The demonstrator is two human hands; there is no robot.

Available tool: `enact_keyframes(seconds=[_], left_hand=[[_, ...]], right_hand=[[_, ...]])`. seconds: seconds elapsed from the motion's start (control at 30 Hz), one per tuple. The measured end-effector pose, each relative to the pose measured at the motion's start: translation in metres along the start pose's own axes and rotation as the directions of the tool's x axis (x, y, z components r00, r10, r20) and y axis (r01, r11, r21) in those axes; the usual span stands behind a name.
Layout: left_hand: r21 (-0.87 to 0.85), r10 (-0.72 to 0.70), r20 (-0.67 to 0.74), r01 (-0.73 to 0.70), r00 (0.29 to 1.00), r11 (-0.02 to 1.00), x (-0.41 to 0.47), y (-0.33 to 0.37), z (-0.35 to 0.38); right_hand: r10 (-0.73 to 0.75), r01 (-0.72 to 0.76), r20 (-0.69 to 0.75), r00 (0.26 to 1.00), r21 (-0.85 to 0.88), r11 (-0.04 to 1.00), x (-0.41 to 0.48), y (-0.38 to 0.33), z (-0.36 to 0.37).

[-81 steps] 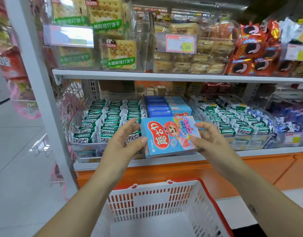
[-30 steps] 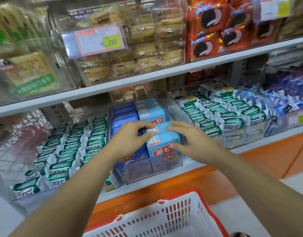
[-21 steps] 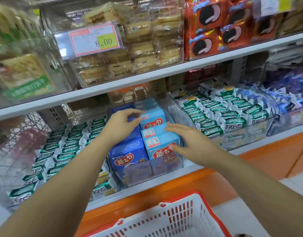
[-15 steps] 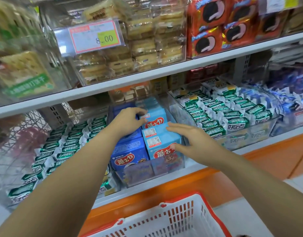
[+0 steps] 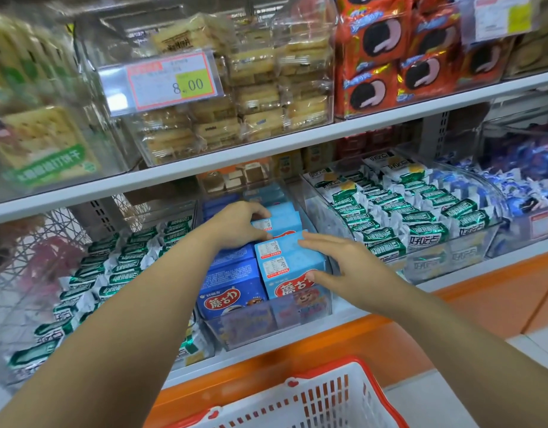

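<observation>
While both hands work inside the clear bin [image 5: 266,327] on the lower shelf, the front light-blue box [image 5: 285,257] stands at the bin's front right corner; logo reads level, so its long axis is judged upright; printed face towards the aisle.

Neighbours: dark-blue box [image 5: 232,288] touching it on the left; rear light-blue box [image 5: 286,216] directly behind, touching.

Right hand [image 5: 346,261]: nearer of the two to the front box; fingers straight and together, laid along the box's top right edge; thumb pressed against the printed face; nothing enclosed, a flat guiding contact only. The box lies just left of and below this palm.

Left hand [image 5: 238,225]: reaches over the dark-blue row; fingers curled over the top of the rear light-blue box, holding it.

Judgement: the front box is being seated into its slot; the next move turns on pressing straight down along the upright axis while the left hand keeps the rear box back.

Basket [image 5: 328,396]: below the shelf edge, well apart from both hands.
</observation>
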State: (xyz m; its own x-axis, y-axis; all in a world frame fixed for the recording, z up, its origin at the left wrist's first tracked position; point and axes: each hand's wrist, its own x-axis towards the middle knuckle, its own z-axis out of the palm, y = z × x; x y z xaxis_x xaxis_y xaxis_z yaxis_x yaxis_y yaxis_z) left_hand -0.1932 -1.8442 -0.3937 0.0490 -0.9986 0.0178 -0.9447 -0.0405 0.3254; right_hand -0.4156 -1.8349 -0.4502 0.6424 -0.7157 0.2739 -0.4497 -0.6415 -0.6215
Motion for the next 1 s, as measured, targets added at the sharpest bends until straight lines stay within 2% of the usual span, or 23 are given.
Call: enact_keyframes(seconds=[0.1, 0.27, 0.4, 0.5, 0.57, 0.63, 0.7, 0.77, 0.87, 1.0], left_hand=[[-0.052, 0.022, -0.056, -0.025, 0.998, 0.998, -0.006, 0.001, -0.005], [-0.128, 0.02, -0.289, -0.06, 0.957, 0.99, -0.035, 0.006, -0.018], [-0.148, 0.063, -0.514, -0.161, 0.856, 0.976, -0.074, 0.006, -0.016], [-0.25, 0.032, -0.615, -0.233, 0.788, 0.94, -0.104, 0.007, -0.015], [-0.355, -0.007, -0.613, -0.267, 0.79, 0.896, -0.123, 0.009, -0.015], [-0.506, -0.043, -0.577, -0.315, 0.815, 0.803, -0.14, 0.012, -0.013], [-0.628, -0.066, -0.542, -0.352, 0.838, 0.694, -0.157, 0.019, -0.012], [-0.697, -0.074, -0.499, -0.349, 0.864, 0.626, -0.17, 0.025, -0.009], [-0.735, -0.099, -0.418, -0.273, 0.903, 0.621, -0.18, 0.023, 0.0], [-0.74, -0.206, -0.371, -0.153, 0.906, 0.655, -0.184, 0.012, 0.011]], right_hand=[[0.007, -0.007, 0.006, 1.0, 0.009, 1.0, -0.001, 0.0, -0.001], [0.013, -0.013, 0.014, 1.0, 0.0, 1.0, -0.002, -0.002, -0.002], [0.028, -0.027, 0.005, 1.0, -0.017, 0.999, -0.004, -0.004, -0.001], [0.022, -0.021, -0.066, 0.998, 0.01, 1.0, -0.007, -0.009, 0.0], [0.009, 0.0, -0.16, 0.987, 0.053, 0.999, -0.01, -0.017, -0.002], [0.017, 0.026, -0.208, 0.978, 0.199, 0.98, -0.015, -0.027, -0.006], [0.008, 0.071, -0.213, 0.977, 0.364, 0.929, -0.02, -0.036, -0.009], [0.028, 0.086, -0.209, 0.978, 0.515, 0.853, -0.023, -0.04, -0.009], [0.036, 0.105, -0.217, 0.976, 0.607, 0.788, -0.032, -0.049, -0.013], [-0.039, 0.167, -0.24, 0.97, 0.54, 0.825, -0.044, -0.059, -0.018]])
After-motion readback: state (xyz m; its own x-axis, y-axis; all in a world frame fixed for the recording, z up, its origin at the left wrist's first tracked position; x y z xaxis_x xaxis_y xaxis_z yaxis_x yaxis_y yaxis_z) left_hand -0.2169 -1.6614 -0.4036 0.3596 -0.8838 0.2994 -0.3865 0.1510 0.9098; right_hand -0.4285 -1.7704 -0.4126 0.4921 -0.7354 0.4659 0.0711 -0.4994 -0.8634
